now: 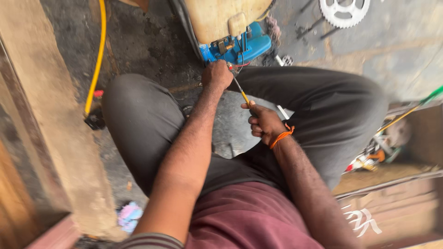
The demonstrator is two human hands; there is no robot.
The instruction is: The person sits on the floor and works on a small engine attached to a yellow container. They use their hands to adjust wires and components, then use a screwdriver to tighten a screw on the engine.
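Observation:
I sit with my knees apart in dark grey trousers. My left hand (217, 74) reaches forward and presses against the blue base (249, 47) of a cream-coloured tank (217, 16) on the floor. My right hand (264, 123), with an orange thread at the wrist, grips the yellow handle of a screwdriver (241, 91). The screwdriver's thin shaft runs up and left to the blue base, its tip right beside my left hand's fingers. What the left fingers pinch there is hidden.
A yellow hose (96, 60) runs down the left side to a black fitting. A white chain sprocket (344, 11) lies on the concrete floor at top right. A wooden plank (50, 120) lines the left. Cluttered tools and wires (376, 154) lie at right.

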